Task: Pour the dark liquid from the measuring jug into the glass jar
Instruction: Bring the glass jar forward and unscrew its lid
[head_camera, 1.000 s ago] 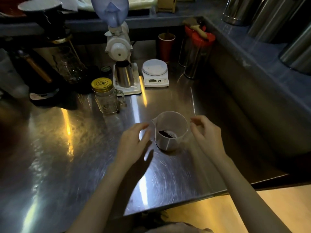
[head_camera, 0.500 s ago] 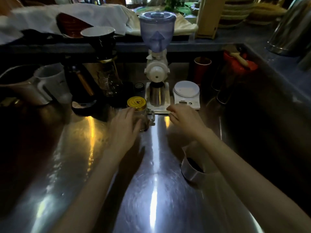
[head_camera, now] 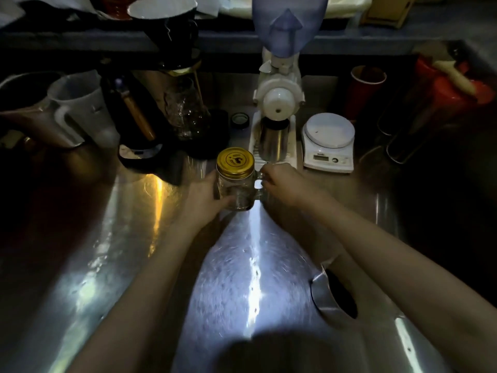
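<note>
Head view: both hands have moved from the measuring jug (head_camera: 333, 297) to the glass jar (head_camera: 236, 188). The left hand (head_camera: 204, 197) grips the jar body; the right hand (head_camera: 282, 184) closes on its handle. The gold lid (head_camera: 235, 160) is still on. The jug stands unheld on the desk (head_camera: 134, 238), near the right forearm. Lid removal is judged the next step before pouring.

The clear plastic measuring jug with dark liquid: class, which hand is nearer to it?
Right. The right hand, at the glass jar's handle, lies nearer the measuring jug; the left hand grips the jar's far side.
</note>
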{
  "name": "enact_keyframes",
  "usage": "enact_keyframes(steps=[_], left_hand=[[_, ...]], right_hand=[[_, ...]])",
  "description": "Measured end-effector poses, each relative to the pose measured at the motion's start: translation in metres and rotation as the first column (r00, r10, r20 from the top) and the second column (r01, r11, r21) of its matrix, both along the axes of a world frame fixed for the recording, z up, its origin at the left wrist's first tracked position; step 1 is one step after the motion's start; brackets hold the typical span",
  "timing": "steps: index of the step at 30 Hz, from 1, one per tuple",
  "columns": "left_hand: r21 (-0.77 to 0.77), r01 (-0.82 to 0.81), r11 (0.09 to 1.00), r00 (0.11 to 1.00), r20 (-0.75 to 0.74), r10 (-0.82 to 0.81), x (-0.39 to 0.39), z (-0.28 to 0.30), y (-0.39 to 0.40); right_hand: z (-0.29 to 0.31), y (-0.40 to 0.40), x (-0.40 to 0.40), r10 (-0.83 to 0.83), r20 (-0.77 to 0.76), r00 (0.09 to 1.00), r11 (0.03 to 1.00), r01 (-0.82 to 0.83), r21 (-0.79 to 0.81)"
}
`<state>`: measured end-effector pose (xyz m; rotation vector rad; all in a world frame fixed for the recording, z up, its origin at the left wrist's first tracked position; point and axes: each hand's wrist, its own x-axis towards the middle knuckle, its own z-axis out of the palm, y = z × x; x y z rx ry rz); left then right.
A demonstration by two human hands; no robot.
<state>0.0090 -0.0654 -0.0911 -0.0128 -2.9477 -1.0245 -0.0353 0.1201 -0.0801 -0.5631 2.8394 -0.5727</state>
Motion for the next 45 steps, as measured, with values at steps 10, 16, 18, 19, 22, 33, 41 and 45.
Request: enact_keyframes(steps=[10,16,18,19,22,33,41,45], left_hand=[[0.042,-0.030,0.999,0.999,-0.029,0.032,0.003,0.009,0.002],[0.019,0.013,1.000,0.995,-0.102,-0.011,0.023,0.037,0.004],[-0.013,0.024,1.000,0.991,-0.129,-0.025,0.034,0.045,0.003],[-0.027,0.027,0.999,0.990,-0.139,-0.031,0.040,0.048,0.003],[-0.017,0.061,0.998,0.989,-0.137,-0.063,0.063,0.052,0.003],[0.041,0.073,0.996,0.997,-0.007,-0.073,0.148,0.027,0.028],[0.032,0.039,0.999,0.999,-0.003,-0.039,0.166,0.010,0.037],[0.022,0.077,0.997,0.997,0.000,-0.077,0.169,0.008,0.038]], right_hand=[[0.002,0.005,-0.002,-0.001,-0.031,1.000,0.998,0.000,-0.056],[0.039,0.013,0.018,0.072,-0.072,0.995,0.997,-0.074,-0.030],[0.052,0.015,0.029,0.102,-0.080,0.992,0.995,-0.100,0.023],[0.058,0.016,0.035,0.116,-0.082,0.990,0.993,-0.113,0.046],[0.070,0.019,0.057,0.170,-0.085,0.982,0.981,-0.160,0.106],[0.051,0.035,0.127,0.249,0.033,0.968,0.929,-0.249,0.273],[0.044,0.037,0.145,0.235,0.003,0.972,0.918,-0.223,0.329],[0.039,0.038,0.146,0.227,0.031,0.973,0.923,-0.225,0.313]])
